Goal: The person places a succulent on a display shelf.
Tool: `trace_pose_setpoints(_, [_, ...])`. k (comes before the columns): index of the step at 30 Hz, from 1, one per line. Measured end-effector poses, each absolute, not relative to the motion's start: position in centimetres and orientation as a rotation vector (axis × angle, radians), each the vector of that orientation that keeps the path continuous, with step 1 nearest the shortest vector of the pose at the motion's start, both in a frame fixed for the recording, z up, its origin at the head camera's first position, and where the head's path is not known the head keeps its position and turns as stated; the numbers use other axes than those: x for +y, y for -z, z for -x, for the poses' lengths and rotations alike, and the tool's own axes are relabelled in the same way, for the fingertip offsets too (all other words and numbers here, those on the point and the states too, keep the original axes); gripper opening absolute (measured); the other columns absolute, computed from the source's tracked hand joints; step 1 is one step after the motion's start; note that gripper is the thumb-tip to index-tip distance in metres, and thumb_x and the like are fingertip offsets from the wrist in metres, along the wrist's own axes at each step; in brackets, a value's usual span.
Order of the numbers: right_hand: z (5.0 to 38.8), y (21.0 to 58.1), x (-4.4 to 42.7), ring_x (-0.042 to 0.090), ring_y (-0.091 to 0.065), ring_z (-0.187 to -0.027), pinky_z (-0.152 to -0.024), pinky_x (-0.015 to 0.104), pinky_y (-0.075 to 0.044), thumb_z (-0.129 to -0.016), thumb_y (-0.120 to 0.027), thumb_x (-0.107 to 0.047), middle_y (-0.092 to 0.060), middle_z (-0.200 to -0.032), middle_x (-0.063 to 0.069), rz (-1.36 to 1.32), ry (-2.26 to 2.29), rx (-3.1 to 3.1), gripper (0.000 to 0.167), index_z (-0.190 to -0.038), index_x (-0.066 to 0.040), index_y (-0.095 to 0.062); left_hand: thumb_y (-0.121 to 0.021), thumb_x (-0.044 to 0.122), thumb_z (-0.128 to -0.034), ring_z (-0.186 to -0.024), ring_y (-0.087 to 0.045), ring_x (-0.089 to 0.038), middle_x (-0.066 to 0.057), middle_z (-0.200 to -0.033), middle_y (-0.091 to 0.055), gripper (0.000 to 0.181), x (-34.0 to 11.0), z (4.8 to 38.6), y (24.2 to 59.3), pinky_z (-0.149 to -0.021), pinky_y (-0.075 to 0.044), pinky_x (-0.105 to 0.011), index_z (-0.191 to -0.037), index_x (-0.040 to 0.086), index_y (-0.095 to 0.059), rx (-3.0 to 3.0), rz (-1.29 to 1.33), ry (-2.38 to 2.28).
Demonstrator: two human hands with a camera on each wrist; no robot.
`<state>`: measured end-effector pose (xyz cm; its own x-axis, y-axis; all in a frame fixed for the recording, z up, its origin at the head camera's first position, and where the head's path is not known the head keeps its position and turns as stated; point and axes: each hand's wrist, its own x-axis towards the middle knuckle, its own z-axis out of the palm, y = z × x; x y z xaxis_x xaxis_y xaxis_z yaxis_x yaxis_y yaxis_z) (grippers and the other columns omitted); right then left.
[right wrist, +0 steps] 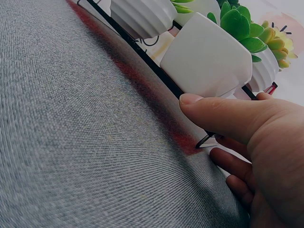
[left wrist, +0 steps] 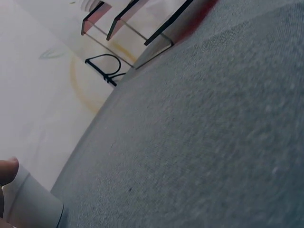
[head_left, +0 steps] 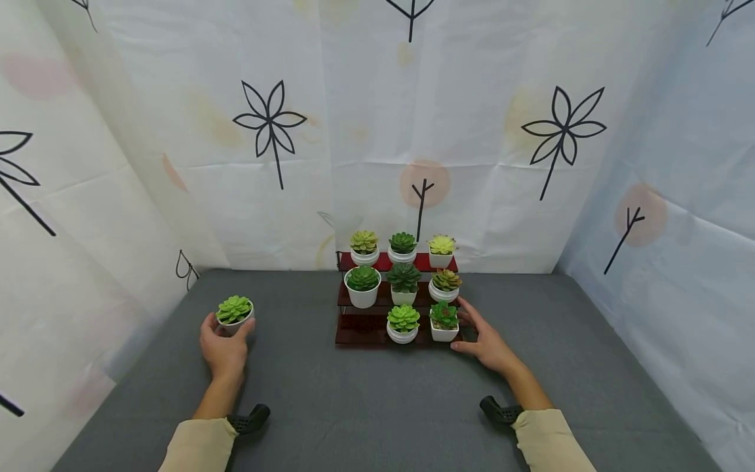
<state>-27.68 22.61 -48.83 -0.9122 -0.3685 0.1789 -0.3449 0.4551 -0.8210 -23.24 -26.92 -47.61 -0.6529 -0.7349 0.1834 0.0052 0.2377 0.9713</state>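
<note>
At the left of the table my left hand (head_left: pixel 227 347) grips a white pot with a light green succulent (head_left: pixel 234 309). The left wrist view shows part of that white pot (left wrist: pixel 35 202); whether it touches the table I cannot tell. A three-tier dark red rack (head_left: pixel 361 331) bears several small potted succulents. My right hand (head_left: pixel 486 341) holds the rack's right end. In the right wrist view its thumb (right wrist: pixel 213 108) lies on the bottom shelf's front edge, close to a square white pot (right wrist: pixel 209 59); the other fingers are partly hidden behind.
Three pots stand on the top shelf, three on the middle one. The bottom shelf has a round pot (head_left: pixel 402 328) in the middle and the square pot at right; its left part is bare. A patterned white cloth (head_left: pixel 366 131) hangs behind the grey table (head_left: pixel 354 406).
</note>
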Motion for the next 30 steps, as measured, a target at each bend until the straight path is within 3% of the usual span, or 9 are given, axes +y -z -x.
trace_pose_setpoints(11, [27.6, 48.8, 22.5, 0.046, -0.04, -0.129, -0.1, 0.066, -0.032, -0.085, -0.076, -0.01, -0.038, -0.146, 0.028, 0.642, 1.519, 2.633, 0.093, -0.157, -0.013, -0.016, -0.076, 0.012, -0.0843, -0.126, -0.041, -0.036, -0.025, -0.14, -0.042, 0.076, -28.6, 23.9, 47.9, -0.1, -0.036, -0.047, -0.146, -0.003, -0.034, -2.011, -0.66, 1.481])
trace_pose_setpoints(20, [25.7, 45.8, 21.4, 0.053, -0.039, -0.126, -0.098, 0.069, -0.032, -0.085, -0.073, 0.001, -0.037, -0.142, 0.036, 0.667, 1.541, 2.611, 0.088, -0.153, 0.001, -0.018, -0.077, 0.018, -0.0849, -0.123, -0.043, -0.033, -0.022, -0.138, -0.045, 0.077, -28.9, 23.9, 48.1, -0.092, -0.039, -0.037, -0.146, -0.001, -0.035, -2.047, -0.626, 1.486])
trace_pose_setpoints(30, [25.4, 45.4, 21.3, 0.053, -0.04, -0.125, -0.098, 0.069, -0.032, -0.085, -0.073, 0.0, -0.038, -0.141, 0.035, 0.66, 1.536, 2.623, 0.087, -0.153, 0.001, -0.02, -0.079, 0.024, -0.084, -0.122, -0.046, -0.034, -0.023, -0.137, -0.046, 0.076, -28.5, 23.2, 48.1, -0.088, -0.039, -0.034, -0.144, -0.002, -0.039, -2.116, -0.574, 1.447])
